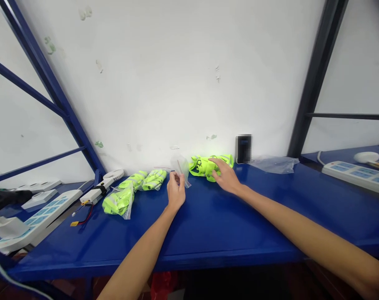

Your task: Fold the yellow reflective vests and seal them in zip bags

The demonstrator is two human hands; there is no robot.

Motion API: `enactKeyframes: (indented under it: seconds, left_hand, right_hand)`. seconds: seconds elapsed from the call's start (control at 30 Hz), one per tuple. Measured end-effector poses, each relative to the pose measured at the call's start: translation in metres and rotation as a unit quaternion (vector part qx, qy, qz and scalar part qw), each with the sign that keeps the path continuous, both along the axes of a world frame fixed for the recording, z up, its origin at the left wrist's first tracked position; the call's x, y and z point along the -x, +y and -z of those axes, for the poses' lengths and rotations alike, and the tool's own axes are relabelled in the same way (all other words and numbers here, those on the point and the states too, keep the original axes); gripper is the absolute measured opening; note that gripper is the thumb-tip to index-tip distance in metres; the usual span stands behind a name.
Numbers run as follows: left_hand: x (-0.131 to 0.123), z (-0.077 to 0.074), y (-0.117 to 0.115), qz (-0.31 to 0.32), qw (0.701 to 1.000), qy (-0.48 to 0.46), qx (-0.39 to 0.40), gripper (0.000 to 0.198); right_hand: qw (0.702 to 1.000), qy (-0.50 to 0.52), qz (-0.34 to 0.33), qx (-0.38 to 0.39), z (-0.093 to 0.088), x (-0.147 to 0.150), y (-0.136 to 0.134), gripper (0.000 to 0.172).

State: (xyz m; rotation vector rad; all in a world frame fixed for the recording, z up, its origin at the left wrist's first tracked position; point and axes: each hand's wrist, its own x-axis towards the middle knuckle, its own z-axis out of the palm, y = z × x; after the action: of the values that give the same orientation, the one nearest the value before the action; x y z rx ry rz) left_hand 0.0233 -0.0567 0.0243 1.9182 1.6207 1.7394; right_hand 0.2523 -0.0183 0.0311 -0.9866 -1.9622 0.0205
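Note:
My left hand (176, 192) is closed, its fingers pinching a clear plastic bag (180, 166) above the blue table. Beside the bag lies a neon yellow reflective vest (205, 166), loosely bundled, with grey strips and a dark buckle. My right hand (226, 177) reaches over the vest's right part, thumb and fingers apart; whether it presses on the cloth is hard to see. Left of my left hand are more folded yellow vests in clear bags: one bagged vest (155, 179) close by, another (133, 180) behind, and a third (118, 202) nearer the front.
A blue table (227, 225) runs along a white wall. At the back right stand a dark, blurred-out object (244, 148) and a flat clear plastic sheet (275, 164). Leftward lie a white fan (114, 175), a connector cable (83, 218) and a power strip (48, 214); another power strip (355, 177) sits far right.

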Motion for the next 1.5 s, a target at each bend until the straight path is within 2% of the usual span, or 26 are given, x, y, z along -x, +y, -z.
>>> enactKeyframes:
  seconds: [0.07, 0.13, 0.23, 0.33, 0.4, 0.47, 0.63, 0.7, 0.77, 0.9, 1.03, 1.13, 1.27, 1.4, 1.5]
  left_hand:
    - [-0.001, -0.001, 0.004, -0.018, 0.999, 0.007, -0.026, 0.02]
    - [0.0, -0.001, 0.006, -0.035, 0.998, 0.039, -0.03, 0.019]
    - [0.001, 0.002, 0.005, -0.034, 0.987, 0.154, 0.002, 0.024]
    - [0.0, 0.001, -0.001, -0.029, 0.963, 0.266, 0.016, 0.029]
    - [-0.002, -0.001, -0.004, -0.038, 0.948, 0.316, 0.022, 0.032]
    - [-0.003, -0.004, -0.006, -0.054, 0.932, 0.355, 0.04, 0.035]
    - [-0.001, -0.004, -0.01, -0.086, 0.885, 0.427, 0.163, 0.044]
    - [-0.001, -0.002, -0.012, -0.1, 0.871, 0.437, 0.201, 0.05]
    - [-0.001, 0.0, -0.014, -0.118, 0.867, 0.441, 0.201, 0.052]
    - [0.002, 0.0, -0.016, -0.13, 0.877, 0.435, 0.155, 0.055]
    - [0.007, 0.0, -0.012, -0.039, 0.897, 0.411, 0.156, 0.064]
    - [0.008, 0.002, -0.01, -0.014, 0.9, 0.392, 0.191, 0.06]
    - [0.003, 0.001, -0.012, -0.041, 0.903, 0.379, 0.198, 0.045]
    - [-0.002, -0.006, -0.018, -0.05, 0.941, 0.324, 0.085, 0.05]
    - [-0.004, -0.009, -0.021, 0.005, 0.96, 0.281, 0.011, 0.06]
  right_hand:
    - [0.994, -0.077, 0.071, 0.014, -0.001, -0.009, 0.012, 0.049]
    - [0.985, -0.119, 0.115, 0.041, -0.003, -0.014, 0.023, 0.052]
    - [0.977, -0.105, 0.149, 0.108, -0.008, -0.011, 0.04, 0.059]
    - [0.961, -0.092, 0.187, 0.181, -0.01, -0.004, 0.055, 0.079]
    - [0.955, -0.105, 0.194, 0.198, -0.011, -0.003, 0.06, 0.092]
    - [0.958, -0.117, 0.179, 0.19, -0.011, -0.004, 0.061, 0.089]
    - [0.977, -0.122, 0.141, 0.1, -0.01, -0.008, 0.04, 0.054]
    - [0.983, -0.125, 0.122, 0.059, -0.008, -0.006, 0.031, 0.053]
    - [0.985, -0.14, 0.095, 0.022, -0.005, -0.004, 0.025, 0.054]
    - [0.985, -0.146, 0.045, -0.085, -0.001, 0.0, 0.018, 0.045]
    - [0.991, 0.025, 0.046, -0.124, -0.001, 0.001, 0.018, 0.036]
    - [0.979, 0.176, 0.064, -0.078, -0.002, 0.0, 0.022, 0.028]
    - [0.946, 0.321, 0.044, -0.006, -0.002, 0.0, 0.028, 0.03]
    - [0.928, 0.373, 0.008, 0.011, -0.005, 0.007, 0.022, 0.033]
    - [0.922, 0.381, -0.025, 0.069, -0.007, 0.016, 0.008, 0.041]
